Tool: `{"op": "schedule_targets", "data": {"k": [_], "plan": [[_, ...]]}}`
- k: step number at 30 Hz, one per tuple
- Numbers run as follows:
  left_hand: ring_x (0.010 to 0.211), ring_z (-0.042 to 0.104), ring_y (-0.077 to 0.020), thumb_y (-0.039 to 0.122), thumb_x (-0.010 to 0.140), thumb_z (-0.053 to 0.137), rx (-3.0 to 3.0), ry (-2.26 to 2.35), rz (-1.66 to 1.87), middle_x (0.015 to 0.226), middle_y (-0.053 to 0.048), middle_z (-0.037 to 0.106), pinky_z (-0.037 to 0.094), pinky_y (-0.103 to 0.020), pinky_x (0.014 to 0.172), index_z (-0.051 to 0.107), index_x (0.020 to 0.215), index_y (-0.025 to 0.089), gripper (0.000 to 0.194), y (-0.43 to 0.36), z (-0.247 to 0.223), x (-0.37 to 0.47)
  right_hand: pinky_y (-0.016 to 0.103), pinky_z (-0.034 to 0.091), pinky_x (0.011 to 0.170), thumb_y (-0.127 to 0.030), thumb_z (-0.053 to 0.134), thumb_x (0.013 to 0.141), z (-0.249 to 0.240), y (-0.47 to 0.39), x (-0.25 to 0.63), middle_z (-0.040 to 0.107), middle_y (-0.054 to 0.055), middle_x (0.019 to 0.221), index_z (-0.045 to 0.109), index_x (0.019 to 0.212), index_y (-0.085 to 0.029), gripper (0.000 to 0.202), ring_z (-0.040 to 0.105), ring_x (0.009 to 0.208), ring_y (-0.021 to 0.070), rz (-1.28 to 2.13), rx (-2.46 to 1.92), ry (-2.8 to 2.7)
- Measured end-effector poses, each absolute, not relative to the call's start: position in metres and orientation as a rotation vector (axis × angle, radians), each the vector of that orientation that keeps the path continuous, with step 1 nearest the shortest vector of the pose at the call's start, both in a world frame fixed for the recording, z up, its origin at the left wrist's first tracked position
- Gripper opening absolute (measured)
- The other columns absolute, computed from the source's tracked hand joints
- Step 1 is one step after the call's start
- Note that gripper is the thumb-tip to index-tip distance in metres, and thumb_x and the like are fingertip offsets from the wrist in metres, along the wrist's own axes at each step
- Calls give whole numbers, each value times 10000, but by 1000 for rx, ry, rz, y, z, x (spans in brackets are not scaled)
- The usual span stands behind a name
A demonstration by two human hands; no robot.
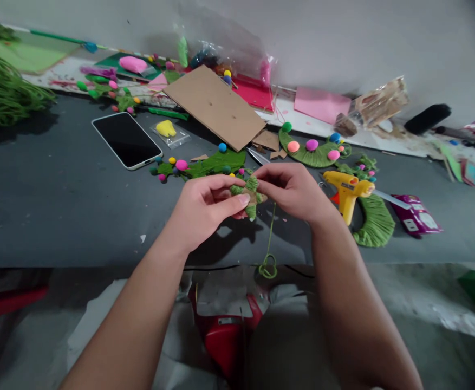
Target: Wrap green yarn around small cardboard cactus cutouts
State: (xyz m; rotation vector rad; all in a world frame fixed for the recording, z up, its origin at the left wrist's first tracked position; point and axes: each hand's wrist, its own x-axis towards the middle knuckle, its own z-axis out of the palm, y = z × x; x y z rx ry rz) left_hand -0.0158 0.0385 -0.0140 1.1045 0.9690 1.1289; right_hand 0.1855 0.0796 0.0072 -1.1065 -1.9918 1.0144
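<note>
Both hands meet over a small cardboard shape wrapped in green yarn (252,196), held just above the dark grey mat (66,200). My left hand (205,208) pinches it from the left with thumb and fingers. My right hand (292,189) grips its right side and the yarn. A loose green yarn strand (268,254) hangs down from the piece and ends in a small loop near the mat's front edge.
A yellow glue gun (347,194) lies right of my right hand beside a yarn-wrapped green arc (377,222). Behind are green pieces with pom-poms (312,150), scissors (257,156), a cardboard sheet (215,105), a phone (127,140), a green yarn bundle (1,92).
</note>
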Motion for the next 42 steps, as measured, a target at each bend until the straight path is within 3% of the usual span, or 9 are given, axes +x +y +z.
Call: {"op": "schedule_targets", "data": {"k": [5, 11, 24, 33, 42], "plan": [[604, 671, -165, 280, 784, 809, 1366, 1191, 1086, 659, -14, 703, 525, -269, 575, 758, 920, 162, 187, 41, -17, -13, 260, 314, 538, -252, 679, 884, 19, 79, 182, 556, -30, 640, 728, 813, -140, 142, 411, 571, 89, 833, -1216, -2047], [567, 610, -142, 269, 779, 780, 1465, 1355, 1142, 645, -7, 680, 450, -253, 533, 747, 888, 160, 157, 44, -19, -7, 268, 327, 535, -184, 644, 854, 26, 70, 168, 566, -24, 620, 684, 768, -150, 101, 451, 554, 95, 693, -1355, -2027], [605, 670, -147, 237, 760, 807, 1323, 1310, 1375, 670, -2, 704, 516, -247, 566, 741, 887, 148, 168, 48, -25, -4, 259, 348, 543, -162, 614, 869, 28, 59, 153, 619, -13, 653, 711, 780, -149, 132, 459, 572, 99, 732, -1300, -1994], [587, 680, -123, 204, 720, 862, 898, 1057, 1505, 716, -13, 751, 609, -268, 644, 766, 932, 129, 244, 54, -24, -4, 256, 437, 674, -115, 598, 906, 28, 50, 159, 759, 26, 832, 783, 901, -158, 190, 606, 688, 125, 495, -1109, -2128], [650, 701, -113, 146, 707, 871, 742, 861, 1535, 781, -7, 774, 598, -231, 647, 782, 924, 168, 236, 54, -22, -5, 250, 412, 586, -143, 654, 869, 29, 41, 163, 704, -1, 716, 785, 884, -166, 134, 523, 583, 102, 469, -1179, -2028]]}}
